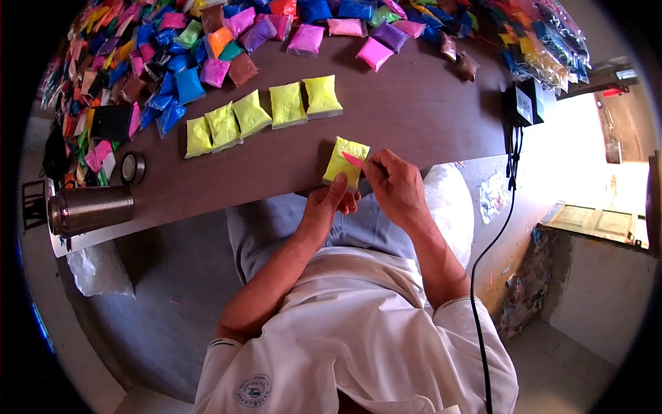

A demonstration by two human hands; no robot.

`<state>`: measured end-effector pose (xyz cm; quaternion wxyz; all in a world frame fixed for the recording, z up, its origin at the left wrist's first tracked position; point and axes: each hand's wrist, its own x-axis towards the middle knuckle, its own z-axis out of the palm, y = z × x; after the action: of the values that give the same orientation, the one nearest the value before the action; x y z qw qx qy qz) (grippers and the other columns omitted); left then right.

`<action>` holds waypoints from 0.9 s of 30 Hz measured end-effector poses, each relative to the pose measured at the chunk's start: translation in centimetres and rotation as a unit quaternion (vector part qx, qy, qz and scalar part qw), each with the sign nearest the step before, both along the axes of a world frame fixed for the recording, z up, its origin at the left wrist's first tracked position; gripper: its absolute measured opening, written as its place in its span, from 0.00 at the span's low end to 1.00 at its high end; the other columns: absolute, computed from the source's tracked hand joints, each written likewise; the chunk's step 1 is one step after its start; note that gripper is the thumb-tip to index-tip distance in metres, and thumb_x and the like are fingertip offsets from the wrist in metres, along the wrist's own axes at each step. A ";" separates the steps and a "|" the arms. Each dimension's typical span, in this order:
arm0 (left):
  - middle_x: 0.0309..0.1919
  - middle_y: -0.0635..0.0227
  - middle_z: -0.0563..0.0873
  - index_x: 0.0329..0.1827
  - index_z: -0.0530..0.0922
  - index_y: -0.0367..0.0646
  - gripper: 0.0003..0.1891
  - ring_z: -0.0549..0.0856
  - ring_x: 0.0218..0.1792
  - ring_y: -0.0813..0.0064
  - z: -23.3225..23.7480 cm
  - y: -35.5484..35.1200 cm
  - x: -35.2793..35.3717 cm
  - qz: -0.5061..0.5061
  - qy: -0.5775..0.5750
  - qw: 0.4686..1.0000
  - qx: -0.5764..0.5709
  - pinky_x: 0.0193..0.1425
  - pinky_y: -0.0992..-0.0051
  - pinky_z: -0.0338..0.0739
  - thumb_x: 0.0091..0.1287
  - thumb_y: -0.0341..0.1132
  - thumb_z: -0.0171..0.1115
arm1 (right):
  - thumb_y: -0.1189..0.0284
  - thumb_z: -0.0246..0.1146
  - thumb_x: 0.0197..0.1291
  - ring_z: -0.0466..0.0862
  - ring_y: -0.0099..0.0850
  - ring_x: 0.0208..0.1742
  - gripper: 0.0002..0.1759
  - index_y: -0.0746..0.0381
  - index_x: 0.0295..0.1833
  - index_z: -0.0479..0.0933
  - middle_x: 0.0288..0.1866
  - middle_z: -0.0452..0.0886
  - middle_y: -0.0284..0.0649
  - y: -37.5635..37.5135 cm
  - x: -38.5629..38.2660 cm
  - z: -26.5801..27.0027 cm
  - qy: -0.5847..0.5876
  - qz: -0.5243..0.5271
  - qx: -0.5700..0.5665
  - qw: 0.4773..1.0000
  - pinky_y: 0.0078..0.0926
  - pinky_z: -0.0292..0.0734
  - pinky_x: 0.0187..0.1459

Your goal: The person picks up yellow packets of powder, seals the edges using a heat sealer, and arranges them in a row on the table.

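Near frame centre, my left fingers (339, 183) pinch the yellow packet (338, 165) low, seemingly to steady it under the pink tool (352, 159) my right fingers (377, 166) grip.

Forearms (277, 276) aslant inward, left grip (329, 199) thumb uppermost, right grip (397, 181) in a pinch just beside it.

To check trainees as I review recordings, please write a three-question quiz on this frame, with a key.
1. How many yellow packets lie in a row on the table?
2. True or false: the left hand holds another yellow packet, the right hand a pink pointed piece.
3. In the picture, the black cabled box is at which table end: A, left; B, right?
Key: 1. Five. 2. True. 3. B.
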<state>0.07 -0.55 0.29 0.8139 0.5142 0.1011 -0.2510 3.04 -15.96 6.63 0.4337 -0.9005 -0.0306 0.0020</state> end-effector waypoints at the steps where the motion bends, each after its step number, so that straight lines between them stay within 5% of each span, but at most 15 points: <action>1: 0.29 0.63 0.81 0.22 0.74 0.42 0.29 0.77 0.29 0.75 -0.1 -0.1 0.0 0.002 -0.007 1.000 0.008 0.37 0.75 0.69 0.71 0.58 0.49 | 0.69 0.62 0.62 0.80 0.41 0.25 0.09 0.65 0.36 0.75 0.25 0.79 0.47 0.0 0.0 0.2 0.011 0.007 -0.018 1.000 0.34 0.73 0.28; 3: 0.29 0.63 0.81 0.21 0.74 0.42 0.29 0.77 0.29 0.76 0.1 -0.2 -0.1 0.004 -0.013 1.000 0.017 0.37 0.76 0.69 0.71 0.58 0.49 | 0.70 0.63 0.62 0.78 0.32 0.24 0.09 0.66 0.35 0.75 0.25 0.79 0.44 0.2 -0.2 0.4 0.022 0.014 -0.036 0.999 0.29 0.72 0.28; 11: 0.13 0.71 0.66 0.14 0.61 0.48 0.30 0.74 0.22 0.73 1.4 -0.8 0.1 0.024 -0.040 0.999 -0.003 0.30 0.73 0.68 0.72 0.56 0.47 | 0.66 0.63 0.59 0.82 0.46 0.26 0.10 0.62 0.33 0.73 0.25 0.81 0.46 0.2 0.6 0.4 -0.060 0.050 -0.116 0.990 0.41 0.73 0.27; 27: 0.13 0.68 0.68 0.13 0.59 0.47 0.30 0.75 0.21 0.73 1.7 -0.6 0.2 0.044 -0.091 0.993 0.055 0.28 0.71 0.69 0.73 0.55 0.46 | 0.65 0.62 0.57 0.82 0.48 0.28 0.11 0.61 0.30 0.75 0.25 0.80 0.48 -0.9 2.5 1.3 -0.065 -0.112 -0.125 0.984 0.43 0.74 0.30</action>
<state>0.22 -1.12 2.01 0.8002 0.5743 0.0629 -0.1608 5.58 -16.90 7.92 0.3123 -0.9436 0.0435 -0.1011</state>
